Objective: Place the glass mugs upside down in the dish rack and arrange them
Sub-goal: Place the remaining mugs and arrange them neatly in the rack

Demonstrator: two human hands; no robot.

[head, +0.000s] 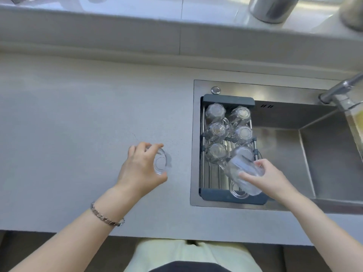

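Note:
A wire dish rack (214, 178) with dark end pieces spans the left end of the steel sink. Several clear glass mugs (216, 111) stand upside down in it, in two rows. My right hand (269, 180) grips another glass mug (240, 170), tilted over the rack's near right part, its handle hanging down toward the near end piece. On the counter to the left of the sink stands one more glass mug (160, 163), mouth up. My left hand (140, 166) is curled around its rim from above.
The steel sink (314, 154) lies right of the rack, with a faucet (341, 89) at its far right corner. A metal pot (272, 7) stands on the raised ledge behind. The grey counter (68, 124) stretches out to the left.

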